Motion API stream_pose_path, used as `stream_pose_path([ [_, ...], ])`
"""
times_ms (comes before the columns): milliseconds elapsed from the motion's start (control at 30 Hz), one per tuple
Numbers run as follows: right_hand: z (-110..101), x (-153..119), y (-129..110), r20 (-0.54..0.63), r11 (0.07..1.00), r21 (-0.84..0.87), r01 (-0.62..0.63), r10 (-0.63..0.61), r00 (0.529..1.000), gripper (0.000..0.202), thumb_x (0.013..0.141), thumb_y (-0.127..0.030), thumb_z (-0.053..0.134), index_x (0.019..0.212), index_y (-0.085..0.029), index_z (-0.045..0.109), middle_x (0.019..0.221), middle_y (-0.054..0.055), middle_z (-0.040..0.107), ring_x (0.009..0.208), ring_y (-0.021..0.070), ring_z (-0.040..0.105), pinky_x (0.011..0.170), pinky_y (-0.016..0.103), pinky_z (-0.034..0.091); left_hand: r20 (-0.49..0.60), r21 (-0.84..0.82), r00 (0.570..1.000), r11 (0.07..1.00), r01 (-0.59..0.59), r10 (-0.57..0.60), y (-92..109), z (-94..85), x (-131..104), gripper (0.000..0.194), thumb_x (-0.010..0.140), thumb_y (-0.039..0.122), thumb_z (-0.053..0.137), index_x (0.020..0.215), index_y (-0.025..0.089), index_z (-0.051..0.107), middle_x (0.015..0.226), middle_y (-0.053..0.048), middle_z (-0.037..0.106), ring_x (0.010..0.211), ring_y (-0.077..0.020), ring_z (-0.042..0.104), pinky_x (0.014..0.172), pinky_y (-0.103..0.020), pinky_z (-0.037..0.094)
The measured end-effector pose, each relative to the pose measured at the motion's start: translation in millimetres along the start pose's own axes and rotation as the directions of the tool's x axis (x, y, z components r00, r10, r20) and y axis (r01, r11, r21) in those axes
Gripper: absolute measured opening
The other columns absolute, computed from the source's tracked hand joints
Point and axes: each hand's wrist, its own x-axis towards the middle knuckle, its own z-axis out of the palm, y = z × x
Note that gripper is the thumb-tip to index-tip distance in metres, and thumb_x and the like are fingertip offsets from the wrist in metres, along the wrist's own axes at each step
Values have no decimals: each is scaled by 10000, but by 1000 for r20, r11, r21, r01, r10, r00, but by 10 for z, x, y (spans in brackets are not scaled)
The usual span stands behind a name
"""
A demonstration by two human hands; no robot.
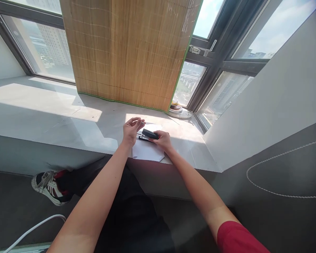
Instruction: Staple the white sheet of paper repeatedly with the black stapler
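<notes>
A black stapler (150,133) is gripped at its right end by my right hand (162,140), over white paper on the window sill. Its top arm is raised from the base, and a bit of metal shows at the left end. Just left of it, my left hand (132,130) is closed in a pinch, with a small thin thing at the fingertips that is too small to name. Beneath both hands lies the white paper (148,151), reaching the sill's front edge.
The pale sill (89,131) runs along the windows. A bamboo blind (131,52) hangs behind my hands. Stacked round items (178,110) stand by the right window. On the right wall hangs a beaded cord (255,182); at lower left are a white cable (34,226) and a shoe (48,188).
</notes>
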Motion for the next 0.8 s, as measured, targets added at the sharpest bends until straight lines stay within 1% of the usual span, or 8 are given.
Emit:
stream_pose_path([
  [167,-7,1,-58,-13,998,-22,57,-58,998,285,786,-450,911,952,-237,819,872,26,784,787,210,674,727,329,521,148,-7,988,999,41,-39,4,50,-59,432,668,343,1058,973,194,790,1021,-88,847,1045,-264,817,1105,-469,603],
  [233,-51,-4,-115,-103,994,-19,110,-111,989,333,877,-463,845,1122,-242,807,980,53,774,865,224,674,787,356,554,147,27,987,998,59,-62,-4,49,-65,449,675,342,1053,1001,188,786,1019,-97,850,1017,-266,823,1084,-469,606],
  [300,-103,-19,-172,-234,986,-25,163,-164,958,421,974,-461,743,1343,-260,737,1078,69,739,894,223,658,828,384,574,141,87,984,992,95,-107,-24,51,-72,458,678,349,1049,1007,180,778,996,-108,851,995,-274,827,1053,-472,612],
  [367,-143,-42,-215,-303,975,-21,223,-219,927,476,1024,-463,678,1463,-279,665,1130,76,707,886,219,646,835,403,589,167,145,974,981,133,-156,-54,61,-85,476,655,368,1058,984,176,773,957,-112,850,964,-281,829,1016,-469,622],
  [433,-159,-66,-242,-279,956,-28,292,-288,916,456,1033,-480,674,1449,-293,678,1168,90,699,941,240,658,872,434,599,213,190,958,970,150,-190,-89,78,-101,492,623,401,1069,945,177,770,889,-101,841,904,-279,828,972,-460,632],
  [533,-149,-91,-266,-187,927,-45,372,-373,909,321,1049,-485,663,1293,-302,765,1153,107,712,1061,281,673,949,480,595,279,243,937,960,141,-208,-133,101,-128,511,604,460,1068,919,188,772,791,-74,818,788,-262,810,888,-439,640],
  [667,-147,-97,-277,-183,915,-24,402,-399,898,261,1081,-469,623,1083,-279,803,1013,92,728,990,270,678,914,469,592,346,316,911,942,114,-226,-147,108,-160,532,602,492,1060,947,200,778,783,-77,822,735,-260,797,817,-418,635],
  [800,-161,-81,-246,-157,920,-28,392,-391,907,226,1064,-449,662,1132,-284,802,1010,79,751,963,261,685,907,467,584,352,345,914,936,73,-201,-130,98,-165,548,572,508,1064,926,219,761,817,-84,835,743,-276,804,784,-409,630],
])
